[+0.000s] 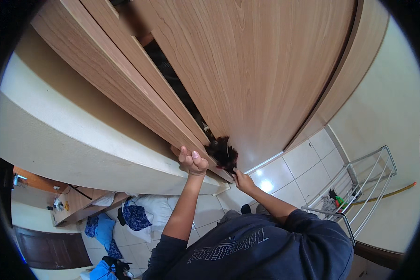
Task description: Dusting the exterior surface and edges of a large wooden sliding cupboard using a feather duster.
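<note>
A wooden sliding door [252, 70] of a wardrobe stands in front of me, with a narrow dark gap along its left edge. My right hand [242, 181] is closed round the handle end of a dark feather duster [223, 153]. The duster's feathers rest low against the door edge, at the bottom of the gap. To the left, my left hand [192, 161] is curled at the lower edge of the wardrobe's wooden side panel [140, 93]. What lies inside the gap is too dark to make out.
A metal drying rack [373, 172] stands at the right, with a few small items on it. White floor tiles [273, 175] run below the door. Behind me on the left are a wooden desk [81, 203], blue clothes [106, 228] and white bedding [158, 212].
</note>
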Tool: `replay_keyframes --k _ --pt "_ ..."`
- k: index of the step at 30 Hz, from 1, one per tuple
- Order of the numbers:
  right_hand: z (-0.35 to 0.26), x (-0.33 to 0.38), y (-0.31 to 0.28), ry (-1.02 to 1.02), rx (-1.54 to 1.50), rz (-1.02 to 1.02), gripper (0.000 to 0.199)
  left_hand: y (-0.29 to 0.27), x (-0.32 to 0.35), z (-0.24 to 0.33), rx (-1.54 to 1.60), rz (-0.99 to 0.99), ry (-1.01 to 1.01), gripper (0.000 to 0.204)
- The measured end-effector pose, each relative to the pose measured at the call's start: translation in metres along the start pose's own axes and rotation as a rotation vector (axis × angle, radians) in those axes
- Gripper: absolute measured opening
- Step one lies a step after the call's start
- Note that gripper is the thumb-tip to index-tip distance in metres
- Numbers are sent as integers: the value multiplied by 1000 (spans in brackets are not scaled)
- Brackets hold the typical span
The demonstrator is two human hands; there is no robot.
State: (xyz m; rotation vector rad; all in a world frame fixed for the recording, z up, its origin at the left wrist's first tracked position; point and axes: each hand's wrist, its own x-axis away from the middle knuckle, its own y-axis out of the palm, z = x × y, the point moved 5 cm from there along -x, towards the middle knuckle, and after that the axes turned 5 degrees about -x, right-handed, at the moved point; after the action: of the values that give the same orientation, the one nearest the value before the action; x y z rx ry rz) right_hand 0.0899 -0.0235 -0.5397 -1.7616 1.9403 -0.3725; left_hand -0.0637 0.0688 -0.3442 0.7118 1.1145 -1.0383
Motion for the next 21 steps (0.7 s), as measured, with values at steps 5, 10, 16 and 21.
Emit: replay_keyframes --k 5,10,16,21 --pt "-8 -11 -38 -78 -22 110 32 -3 2 2 -198 -62 48 51" --pt "-45 -22 -155 -163 -24 118 37 -4 -3 4 -336 -99 178 51" --pt "-117 -25 -283 66 -110 -66 15 -1 -22 13 -82 -43 37 55" --pt "-165 -26 -290 275 -318 -174 22 -3 -33 17 -93 10 -11 38"
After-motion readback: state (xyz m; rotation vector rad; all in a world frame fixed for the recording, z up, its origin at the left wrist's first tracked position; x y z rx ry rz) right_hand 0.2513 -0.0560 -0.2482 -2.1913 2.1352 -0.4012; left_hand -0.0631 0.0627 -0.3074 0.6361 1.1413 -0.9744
